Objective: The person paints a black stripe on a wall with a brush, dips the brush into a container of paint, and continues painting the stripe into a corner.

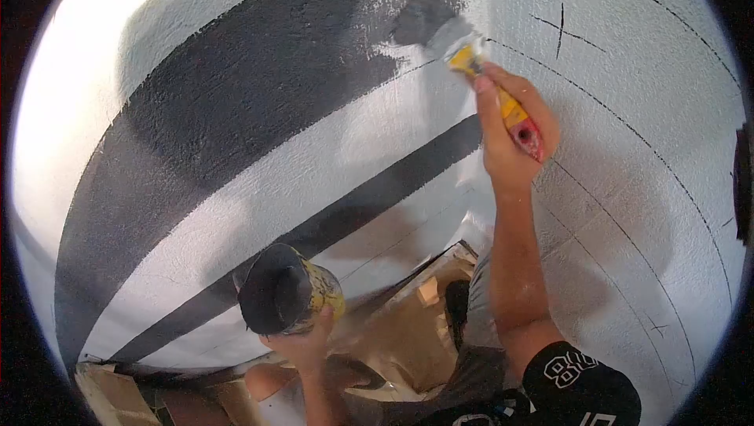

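Brush to the wall, paint can held ready below.

Your right hand point(514, 131) is clenched round the yellow, red-tipped handle of a paintbrush point(471, 57), its bristles pressed to the white wall point(628, 190) just above the hand, at the ragged end of the broad black band point(259, 88). Your left hand point(302, 343) grips a paint can point(287, 291) from beneath; its yellow label is too blurred to read. You seem to be filling the band in; carrying it on calls for strokes kept inside the pencilled lines point(613, 120). The sleeve point(581, 383) shows white numerals, seemingly "88".
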The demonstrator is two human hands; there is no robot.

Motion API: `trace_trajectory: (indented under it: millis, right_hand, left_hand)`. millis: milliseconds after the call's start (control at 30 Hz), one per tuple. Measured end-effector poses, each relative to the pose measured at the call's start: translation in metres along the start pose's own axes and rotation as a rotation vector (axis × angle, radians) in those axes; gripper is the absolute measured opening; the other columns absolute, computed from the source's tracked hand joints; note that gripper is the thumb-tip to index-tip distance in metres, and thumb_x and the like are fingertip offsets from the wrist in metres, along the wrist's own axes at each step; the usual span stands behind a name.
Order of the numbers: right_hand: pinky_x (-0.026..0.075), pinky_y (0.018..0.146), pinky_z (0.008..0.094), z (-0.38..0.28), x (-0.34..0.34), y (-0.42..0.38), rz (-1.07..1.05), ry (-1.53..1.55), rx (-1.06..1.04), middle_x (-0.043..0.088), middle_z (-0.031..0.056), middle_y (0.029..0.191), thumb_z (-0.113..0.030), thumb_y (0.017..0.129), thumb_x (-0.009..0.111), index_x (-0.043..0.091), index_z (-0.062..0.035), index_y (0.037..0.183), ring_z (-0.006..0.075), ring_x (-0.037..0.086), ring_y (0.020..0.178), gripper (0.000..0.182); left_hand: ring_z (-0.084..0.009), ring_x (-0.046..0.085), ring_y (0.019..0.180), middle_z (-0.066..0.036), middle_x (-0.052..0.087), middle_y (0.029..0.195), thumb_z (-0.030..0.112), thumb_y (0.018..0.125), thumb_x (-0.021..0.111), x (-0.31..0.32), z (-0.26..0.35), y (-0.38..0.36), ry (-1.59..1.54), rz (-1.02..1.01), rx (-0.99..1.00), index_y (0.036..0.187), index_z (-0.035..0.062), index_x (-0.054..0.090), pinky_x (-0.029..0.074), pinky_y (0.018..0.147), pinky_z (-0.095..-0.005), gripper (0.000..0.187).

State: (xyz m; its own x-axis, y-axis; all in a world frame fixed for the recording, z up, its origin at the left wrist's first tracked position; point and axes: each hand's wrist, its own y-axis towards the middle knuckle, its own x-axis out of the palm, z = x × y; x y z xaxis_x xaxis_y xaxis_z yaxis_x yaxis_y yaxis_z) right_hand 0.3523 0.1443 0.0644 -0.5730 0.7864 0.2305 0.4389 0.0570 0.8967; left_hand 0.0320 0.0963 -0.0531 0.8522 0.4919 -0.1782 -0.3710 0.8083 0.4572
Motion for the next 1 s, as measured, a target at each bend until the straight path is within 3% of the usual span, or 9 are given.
trace_trajectory:
  millis: [100, 167, 267, 367, 467, 733, 767, 933, 1000]
  right_hand:
    - [0.048, 0.065, 0.023, 0.01, -0.005, 0.002, 0.105, -0.127, -0.161, 0.064, 0.0107, 0.089, -0.001, 0.079, 0.063, 0.063, 0.0013, 0.094, 0.0104, 0.06, 0.074, 0.015]
    - [0.051, 0.066, 0.0249, 0.015, -0.006, 0.001, 0.324, -0.042, 0.003, 0.063, 0.0112, 0.09, -0.002, 0.081, 0.061, 0.061, 0.0029, 0.095, 0.0134, 0.061, 0.076, 0.015]
    - [0.056, 0.072, 0.0324, 0.002, 0.011, -0.008, 0.371, 0.278, 0.219, 0.06, 0.0155, 0.092, -0.004, 0.084, 0.058, 0.057, 0.0079, 0.093, 0.0188, 0.062, 0.079, 0.015]
    - [0.056, 0.07, 0.0326, -0.016, 0.032, -0.024, 0.301, 0.506, 0.385, 0.06, 0.0166, 0.09, -0.003, 0.084, 0.058, 0.056, 0.0077, 0.093, 0.0208, 0.062, 0.078, 0.014]
    - [0.056, 0.07, 0.0322, -0.037, 0.036, -0.035, 0.128, 0.512, 0.361, 0.059, 0.0175, 0.09, -0.002, 0.084, 0.057, 0.055, 0.009, 0.094, 0.0218, 0.062, 0.078, 0.015]
    - [0.055, 0.073, 0.0354, -0.028, 0.019, 0.006, 0.293, 0.292, 0.14, 0.059, 0.0189, 0.093, -0.003, 0.085, 0.054, 0.054, 0.0079, 0.097, 0.024, 0.064, 0.076, 0.015]
    - [0.055, 0.074, 0.0351, -0.027, 0.018, 0.012, 0.297, 0.263, 0.118, 0.059, 0.0181, 0.093, -0.003, 0.086, 0.054, 0.054, 0.0075, 0.097, 0.0239, 0.064, 0.076, 0.016]
    - [0.053, 0.074, 0.0279, -0.015, 0.027, -0.008, 0.161, 0.274, 0.131, 0.061, 0.0136, 0.09, 0.002, 0.081, 0.059, 0.06, 0.0061, 0.093, 0.0159, 0.061, 0.082, 0.013]
    - [0.051, 0.072, 0.0267, -0.017, 0.017, -0.008, 0.137, 0.127, 0.073, 0.063, 0.0135, 0.089, 0.002, 0.08, 0.06, 0.061, 0.005, 0.092, 0.0153, 0.061, 0.081, 0.013]
  left_hand:
    - [-0.0279, 0.045, 0.109, -0.018, 0.042, 0.119, 0.026, 0.046, 0.085, -0.009, -0.007, 0.002, -0.028, 0.016, 0.081, 0.122, -0.0043, 0.039, 0.035, 0.094, -0.0362, 0.093]
    - [-0.0274, 0.046, 0.107, -0.017, 0.044, 0.118, 0.025, 0.045, 0.085, -0.014, 0.0, 0.001, -0.003, 0.017, 0.05, 0.121, -0.0046, 0.039, 0.036, 0.093, -0.0356, 0.093]
    - [-0.0271, 0.048, 0.105, -0.017, 0.046, 0.116, 0.024, 0.045, 0.084, -0.014, -0.004, 0.002, -0.013, 0.024, 0.048, 0.121, -0.005, 0.04, 0.038, 0.092, -0.0353, 0.093]
    - [-0.0267, 0.049, 0.105, -0.016, 0.048, 0.115, 0.022, 0.046, 0.084, -0.014, -0.008, 0.004, -0.07, 0.028, 0.08, 0.121, -0.0051, 0.04, 0.038, 0.092, -0.0351, 0.091]
    - [-0.0259, 0.049, 0.104, -0.016, 0.049, 0.114, 0.021, 0.047, 0.083, -0.014, -0.004, 0.003, -0.054, 0.006, 0.083, 0.12, -0.0053, 0.041, 0.038, 0.093, -0.0344, 0.089]
    - [-0.026, 0.05, 0.102, -0.014, 0.05, 0.112, 0.022, 0.048, 0.084, -0.016, 0.007, 0.003, -0.089, 0.011, 0.049, 0.118, -0.005, 0.043, 0.038, 0.093, -0.0349, 0.085]
    - [-0.0248, 0.05, 0.102, -0.015, 0.047, 0.113, 0.016, 0.051, 0.081, -0.02, -0.004, 0.003, -0.047, -0.014, 0.112, 0.12, -0.0039, 0.037, 0.04, 0.091, -0.0344, 0.084]
    - [-0.0239, 0.05, 0.101, -0.016, 0.044, 0.114, 0.011, 0.054, 0.081, -0.024, 0.004, 0.006, 0.05, -0.087, 0.254, 0.123, -0.0032, 0.031, 0.043, 0.089, -0.0343, 0.087]
    - [-0.0258, 0.046, 0.108, -0.015, 0.045, 0.119, 0.023, 0.048, 0.084, -0.021, 0.03, 0.005, -0.195, -0.089, -0.061, 0.122, -0.0053, 0.037, 0.036, 0.095, -0.0355, 0.092]
